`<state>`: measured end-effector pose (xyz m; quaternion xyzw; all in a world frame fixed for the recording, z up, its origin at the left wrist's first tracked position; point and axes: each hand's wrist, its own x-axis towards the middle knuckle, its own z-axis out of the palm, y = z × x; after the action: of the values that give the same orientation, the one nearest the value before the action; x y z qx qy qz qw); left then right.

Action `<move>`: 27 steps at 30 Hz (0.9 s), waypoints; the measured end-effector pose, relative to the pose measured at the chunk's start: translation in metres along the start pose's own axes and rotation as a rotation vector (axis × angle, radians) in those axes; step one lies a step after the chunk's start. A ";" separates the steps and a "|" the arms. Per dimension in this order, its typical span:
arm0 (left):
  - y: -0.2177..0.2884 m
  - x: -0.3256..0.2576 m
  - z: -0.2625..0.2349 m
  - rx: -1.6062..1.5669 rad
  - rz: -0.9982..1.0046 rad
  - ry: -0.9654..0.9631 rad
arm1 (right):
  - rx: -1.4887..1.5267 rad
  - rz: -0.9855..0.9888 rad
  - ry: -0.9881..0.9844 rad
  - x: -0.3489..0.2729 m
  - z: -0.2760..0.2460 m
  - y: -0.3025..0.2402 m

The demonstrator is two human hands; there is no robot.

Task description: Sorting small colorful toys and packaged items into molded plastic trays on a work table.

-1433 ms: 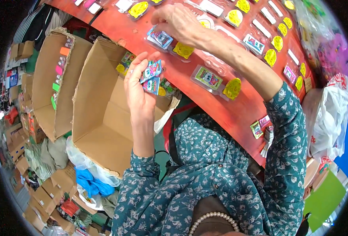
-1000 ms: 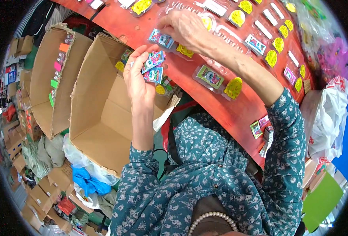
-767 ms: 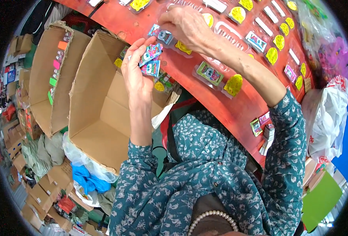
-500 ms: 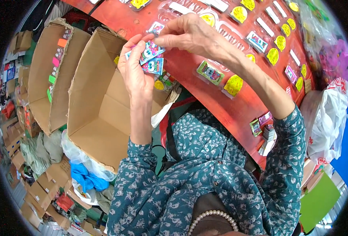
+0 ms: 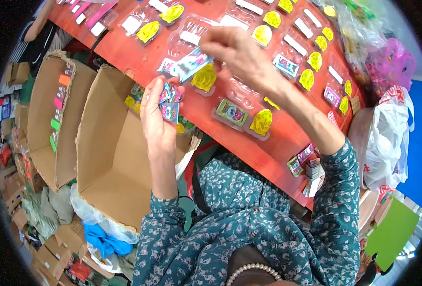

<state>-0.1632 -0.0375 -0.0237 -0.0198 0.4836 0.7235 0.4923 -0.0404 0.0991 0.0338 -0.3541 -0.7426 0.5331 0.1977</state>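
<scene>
My left hand (image 5: 152,125) is closed around several small glossy sachets (image 5: 170,113), printed in blue and pink, above the table's near edge. My right hand (image 5: 237,53), slightly blurred, pinches a single light-blue sachet (image 5: 193,64) above a clear plastic blister tray (image 5: 176,44). Beside that sachet is a yellow rounded piece (image 5: 204,78) in the tray. Closer to me, another blister tray holds a green sachet (image 5: 232,112) and a yellow piece (image 5: 261,122).
More trays with white strips and yellow pieces cover the red table (image 5: 277,155). Near its front edge lies a small pile of sachets (image 5: 311,169). An open cardboard box (image 5: 101,114) stands at left, a white plastic bag (image 5: 387,143) at right. Another person's arm (image 5: 38,21) shows far left.
My right hand has drawn one sachet away from the bunch in my left hand and holds it over a tray. The view has shifted, showing more of the table's far left.
</scene>
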 end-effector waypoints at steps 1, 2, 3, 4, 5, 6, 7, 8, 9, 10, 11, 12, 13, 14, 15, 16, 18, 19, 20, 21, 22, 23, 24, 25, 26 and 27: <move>-0.001 0.003 -0.003 -0.017 -0.008 -0.027 | -0.170 -0.263 0.069 0.014 -0.014 0.014; -0.001 0.005 -0.007 -0.020 -0.010 -0.013 | -0.279 -0.161 0.082 0.015 -0.029 0.004; -0.003 0.005 -0.002 -0.023 -0.019 -0.019 | -0.437 -0.459 0.213 0.030 -0.055 0.023; -0.001 0.006 -0.010 -0.023 -0.012 -0.007 | -0.418 -0.385 0.204 0.032 -0.063 0.004; 0.002 0.006 -0.012 -0.026 -0.011 -0.005 | -0.568 -0.545 0.240 0.043 -0.077 0.010; 0.002 0.008 -0.014 -0.038 -0.015 -0.016 | -0.740 -0.587 0.244 0.054 -0.086 0.016; 0.001 0.010 -0.014 -0.049 -0.020 -0.026 | -0.743 -0.584 0.239 0.062 -0.094 0.023; 0.002 0.009 -0.009 -0.015 -0.002 0.012 | -0.773 -0.561 0.168 0.070 -0.096 0.024; 0.002 0.009 -0.007 -0.017 -0.005 0.018 | -0.802 -0.538 0.098 0.073 -0.097 0.026; 0.001 0.008 -0.005 0.006 -0.001 0.020 | -0.827 -0.491 0.045 0.075 -0.096 0.030; 0.001 0.010 -0.004 0.028 0.005 0.018 | -0.854 -0.446 -0.005 0.077 -0.091 0.028; 0.000 0.011 -0.007 0.017 0.007 0.013 | -0.778 -0.317 -0.076 0.078 -0.088 0.026; 0.000 0.012 -0.012 0.006 0.007 0.006 | -0.827 -0.361 -0.077 0.077 -0.083 0.025; 0.000 0.011 -0.011 0.009 0.012 0.024 | -0.881 -0.404 -0.073 0.076 -0.080 0.023; -0.001 0.013 -0.012 0.014 0.017 0.017 | -0.856 -0.392 -0.077 0.079 -0.081 0.029; -0.002 0.014 -0.013 0.020 0.022 0.009 | -0.875 -0.518 -0.045 0.083 -0.082 0.039; -0.001 0.013 -0.010 0.034 0.008 0.040 | -0.850 -0.486 -0.041 0.082 -0.078 0.037; -0.002 0.014 -0.011 0.022 0.007 0.026 | -0.853 -0.485 -0.041 0.083 -0.078 0.041; -0.002 0.014 -0.011 0.011 0.008 0.013 | -0.814 -0.490 0.000 0.085 -0.077 0.045; -0.002 0.014 -0.011 0.012 0.008 0.012 | -0.774 -0.495 0.042 0.087 -0.078 0.049; -0.002 0.014 -0.011 0.015 0.009 0.007 | -0.774 -0.494 0.043 0.087 -0.079 0.053; -0.002 0.014 -0.010 0.017 0.011 0.003 | -0.700 -0.453 0.049 0.087 -0.078 0.053; -0.002 0.014 -0.010 0.017 0.010 0.004 | -0.626 -0.411 0.055 0.086 -0.078 0.055; -0.002 0.014 -0.010 0.024 0.015 0.014 | -0.626 -0.410 0.054 0.086 -0.077 0.056; -0.002 0.013 -0.010 0.031 0.022 0.022 | -0.565 -0.406 0.051 0.085 -0.076 0.057; -0.001 0.013 -0.009 0.031 0.022 0.022 | -0.503 -0.402 0.047 0.085 -0.076 0.059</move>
<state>-0.1732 -0.0349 -0.0356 -0.0147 0.5005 0.7210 0.4790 -0.0282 0.2218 -0.0011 -0.2502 -0.9013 0.2747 0.2225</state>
